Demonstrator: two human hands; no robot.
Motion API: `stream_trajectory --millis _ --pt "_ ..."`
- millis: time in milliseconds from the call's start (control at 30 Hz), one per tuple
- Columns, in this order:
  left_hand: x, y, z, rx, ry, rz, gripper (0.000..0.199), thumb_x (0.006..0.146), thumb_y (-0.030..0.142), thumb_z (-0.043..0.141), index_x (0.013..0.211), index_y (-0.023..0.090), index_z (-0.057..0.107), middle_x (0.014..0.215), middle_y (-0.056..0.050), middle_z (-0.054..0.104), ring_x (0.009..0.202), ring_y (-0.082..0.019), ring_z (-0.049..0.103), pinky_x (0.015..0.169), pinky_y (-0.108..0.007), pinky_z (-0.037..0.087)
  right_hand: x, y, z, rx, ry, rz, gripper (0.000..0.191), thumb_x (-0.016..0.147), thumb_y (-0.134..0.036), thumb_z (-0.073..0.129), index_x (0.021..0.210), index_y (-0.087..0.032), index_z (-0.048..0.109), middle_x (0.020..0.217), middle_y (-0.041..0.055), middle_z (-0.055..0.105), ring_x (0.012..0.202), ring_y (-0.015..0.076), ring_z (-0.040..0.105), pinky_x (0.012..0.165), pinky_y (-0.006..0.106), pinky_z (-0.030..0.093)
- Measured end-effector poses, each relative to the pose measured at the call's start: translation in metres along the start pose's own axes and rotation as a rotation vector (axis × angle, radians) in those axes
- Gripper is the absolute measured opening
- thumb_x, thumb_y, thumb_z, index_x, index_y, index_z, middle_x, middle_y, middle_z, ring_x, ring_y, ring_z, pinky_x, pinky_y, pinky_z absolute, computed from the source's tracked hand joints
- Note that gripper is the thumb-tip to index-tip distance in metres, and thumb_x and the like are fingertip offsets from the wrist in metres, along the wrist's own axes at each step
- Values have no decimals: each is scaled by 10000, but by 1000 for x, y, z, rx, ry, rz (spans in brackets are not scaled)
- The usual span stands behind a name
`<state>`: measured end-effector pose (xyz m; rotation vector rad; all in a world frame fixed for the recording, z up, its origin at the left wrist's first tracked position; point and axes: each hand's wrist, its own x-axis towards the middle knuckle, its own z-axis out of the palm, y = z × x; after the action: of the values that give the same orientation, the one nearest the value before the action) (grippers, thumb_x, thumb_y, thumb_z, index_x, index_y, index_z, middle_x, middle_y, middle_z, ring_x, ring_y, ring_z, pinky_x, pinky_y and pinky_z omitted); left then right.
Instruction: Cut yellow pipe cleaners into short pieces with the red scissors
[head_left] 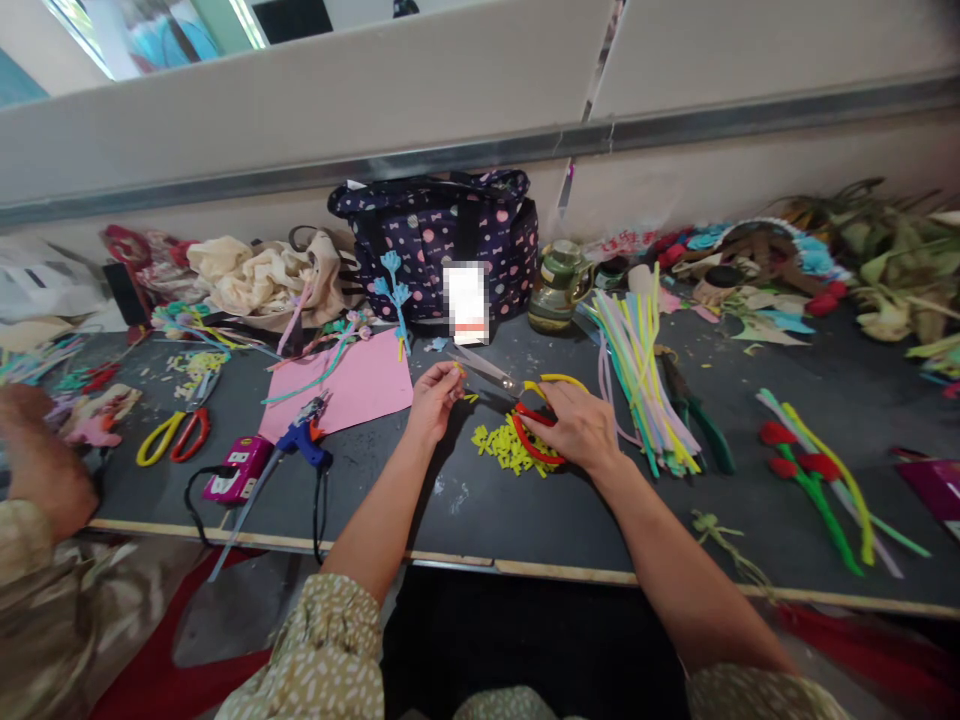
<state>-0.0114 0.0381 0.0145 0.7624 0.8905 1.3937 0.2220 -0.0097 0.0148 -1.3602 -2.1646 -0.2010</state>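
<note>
My right hand (579, 422) grips scissors (491, 372) with one yellow and one red handle loop. Their blades are parted and point left toward my left hand (436, 396). Between the pinched thumb and finger of that hand shows a tiny yellow bit, perhaps a piece of pipe cleaner; most of it is hidden. Below the scissors lies a pile of short yellow pipe cleaner pieces (506, 447), partly covered by the red loop. A bundle of long pastel pipe cleaners (645, 385) rests just right of my right hand.
Left of me are a pink sheet (375, 375), a blue glue gun (304, 437), a magenta power strip (238, 470) and second scissors (187, 425). A patterned bag (420, 240) and a jar (555, 290) stand behind. Pliers (701, 420) lie right. Another person's arm (45, 470) is far left.
</note>
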Motion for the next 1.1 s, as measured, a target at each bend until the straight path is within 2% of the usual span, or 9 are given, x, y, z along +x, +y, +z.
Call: stream_trajectory --millis 633,800,1100 --pt "0 0 1 15 6 -5 221 652 257 812 791 154 675 721 0 637 537 -45 493 529 -190 421 0 1 0 -6 8 23 471 886 -532 519 1161 -167 632 999 116 706 941 253 652 759 353 505" --pt "0 0 1 16 9 -16 225 650 252 815 793 157 670 725 -1 644 531 -44 494 533 -191 432 -1 1 0 -18 4 21 497 889 -537 515 1167 -140 627 1006 123 704 933 255 653 744 352 503" --pt "0 -1 1 15 0 -19 226 640 257 820 767 157 663 703 7 629 530 -45 496 520 -185 421 -1 2 1 14 -15 16 490 884 -525 529 1179 -146 623 1023 132 702 956 260 643 784 361 505"
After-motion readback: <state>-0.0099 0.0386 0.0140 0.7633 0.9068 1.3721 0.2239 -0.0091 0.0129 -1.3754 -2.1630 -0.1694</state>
